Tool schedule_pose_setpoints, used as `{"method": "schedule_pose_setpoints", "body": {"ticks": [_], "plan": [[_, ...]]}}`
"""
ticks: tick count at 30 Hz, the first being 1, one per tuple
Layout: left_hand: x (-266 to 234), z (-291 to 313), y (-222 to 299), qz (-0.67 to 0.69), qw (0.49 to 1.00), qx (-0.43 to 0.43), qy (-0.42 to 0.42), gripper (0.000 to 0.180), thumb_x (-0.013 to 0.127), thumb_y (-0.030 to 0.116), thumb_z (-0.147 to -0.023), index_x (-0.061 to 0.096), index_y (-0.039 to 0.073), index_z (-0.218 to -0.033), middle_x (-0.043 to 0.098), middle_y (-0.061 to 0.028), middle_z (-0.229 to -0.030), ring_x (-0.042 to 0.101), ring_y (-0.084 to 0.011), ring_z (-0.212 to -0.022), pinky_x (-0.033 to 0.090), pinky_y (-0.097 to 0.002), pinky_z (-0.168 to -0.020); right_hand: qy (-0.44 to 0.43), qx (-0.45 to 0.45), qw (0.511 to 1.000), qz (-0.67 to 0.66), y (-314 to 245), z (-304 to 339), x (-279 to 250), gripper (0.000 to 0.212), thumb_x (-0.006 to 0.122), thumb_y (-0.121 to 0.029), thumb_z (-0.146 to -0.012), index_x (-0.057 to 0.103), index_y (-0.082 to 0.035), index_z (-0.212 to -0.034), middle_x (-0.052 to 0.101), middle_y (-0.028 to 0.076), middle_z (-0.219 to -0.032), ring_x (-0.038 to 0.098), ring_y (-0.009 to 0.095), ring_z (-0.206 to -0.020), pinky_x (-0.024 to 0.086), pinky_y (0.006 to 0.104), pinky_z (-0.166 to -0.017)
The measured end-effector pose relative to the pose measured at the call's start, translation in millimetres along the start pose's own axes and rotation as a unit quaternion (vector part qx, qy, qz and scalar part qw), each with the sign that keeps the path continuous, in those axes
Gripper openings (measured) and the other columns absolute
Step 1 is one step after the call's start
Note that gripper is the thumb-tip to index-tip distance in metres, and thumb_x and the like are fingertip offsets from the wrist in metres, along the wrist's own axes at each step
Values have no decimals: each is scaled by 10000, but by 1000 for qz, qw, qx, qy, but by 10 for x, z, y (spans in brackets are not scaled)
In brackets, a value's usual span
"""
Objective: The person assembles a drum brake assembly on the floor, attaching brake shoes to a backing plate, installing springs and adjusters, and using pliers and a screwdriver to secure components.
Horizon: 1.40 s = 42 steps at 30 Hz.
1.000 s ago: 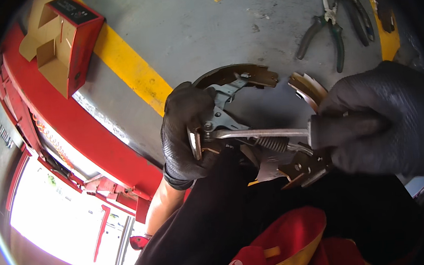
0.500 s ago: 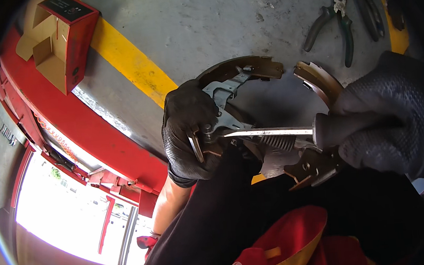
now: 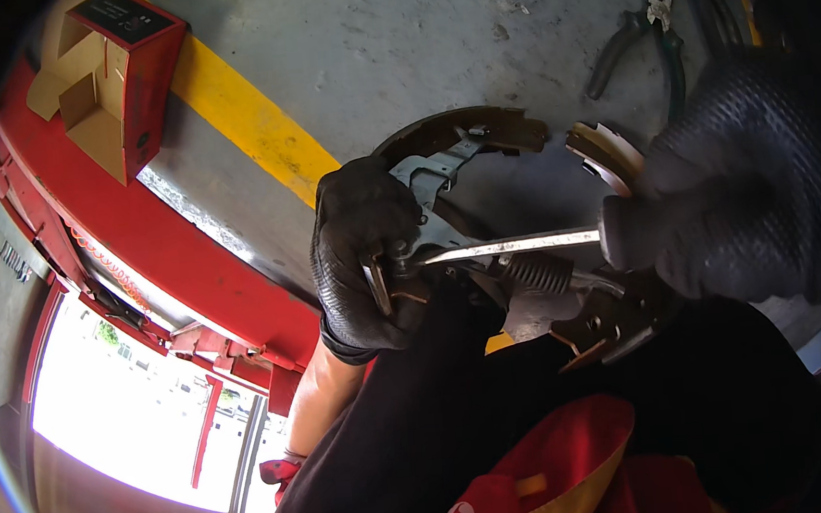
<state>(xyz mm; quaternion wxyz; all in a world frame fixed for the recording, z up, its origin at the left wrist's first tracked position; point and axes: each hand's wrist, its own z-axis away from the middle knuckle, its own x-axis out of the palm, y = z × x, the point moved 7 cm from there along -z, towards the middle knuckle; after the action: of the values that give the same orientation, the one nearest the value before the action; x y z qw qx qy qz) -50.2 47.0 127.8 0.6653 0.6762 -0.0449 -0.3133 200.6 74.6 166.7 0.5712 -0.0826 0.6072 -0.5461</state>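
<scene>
My gloved left hand (image 3: 363, 246) is closed around one end of a curved brake shoe (image 3: 449, 130), with a grey metal lever (image 3: 435, 170) lying along the shoe's inner side. In my gloved right hand (image 3: 747, 187) is a screwdriver (image 3: 516, 245), held by its dark handle. Its shank points left, and the tip meets the parts beside my left fingers; the exact contact is hard to see. Below the shank runs a coil spring (image 3: 539, 271). A second brake shoe (image 3: 607, 156) curves down behind my right hand, its lower end (image 3: 604, 323) showing near my dark-clothed leg.
Pliers (image 3: 672, 48) with dark handles lie on the grey floor at the upper right, beside another dark-handled tool (image 3: 709, 6). An opened red cardboard box (image 3: 150, 108) sits at the upper left. A red beam (image 3: 176, 212) and a yellow floor stripe (image 3: 245, 115) run diagonally.
My right hand has shifted slightly upward and tilted the screwdriver's handle end up a little. More of the spring and rod beneath now shows. My left hand keeps its grip.
</scene>
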Motion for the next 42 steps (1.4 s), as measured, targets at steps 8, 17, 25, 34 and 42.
{"method": "schedule_pose_setpoints", "body": {"ticks": [8,17,25,34,42], "plan": [[56,-132,103,-10,999,32,23,389,683,-19,-785,540,26,-1144,582,-151,-1063,601,-281,-931,516,-406,-853,10,8,1000,-7,82,77,-39,296,613,-216,-1006,678,-17,-1215,700,75,-996,665,129,-819,535,253,-708],[-112,-727,-81,66,986,-151,10,652,914,121,-718,610,37,-1289,669,-75,-1169,659,-184,-1029,558,-340,-927,84,220,925,-297,1185,1444,616,292,595,-232,-1022,688,-31,-1211,694,64,-1003,653,111,-826,525,238,-707],[-146,-782,-379,115,959,-244,82,420,821,96,-810,614,7,-1165,662,-48,-1032,627,-127,-942,547,-294,-847,264,376,885,-72,938,1457,1100,537,721,-200,-925,576,-80,-1428,609,109,-1410,607,266,-1258,478,384,-1032],[-14,-806,371,140,965,-223,-13,458,796,87,-754,638,-5,-1175,650,-24,-1012,603,-125,-916,522,-290,-871,370,178,808,-422,1027,873,357,781,843,-160,-826,457,-7,-1487,612,119,-1345,615,185,-1214,560,321,-936],[-14,-913,147,175,952,-250,5,348,738,46,-777,642,-24,-1105,622,2,-968,556,-93,-866,492,-252,-826,267,251,848,-383,1342,622,478,634,811,-250,-838,584,-16,-1382,680,99,-1169,649,146,-1031,536,295,-859]]}}
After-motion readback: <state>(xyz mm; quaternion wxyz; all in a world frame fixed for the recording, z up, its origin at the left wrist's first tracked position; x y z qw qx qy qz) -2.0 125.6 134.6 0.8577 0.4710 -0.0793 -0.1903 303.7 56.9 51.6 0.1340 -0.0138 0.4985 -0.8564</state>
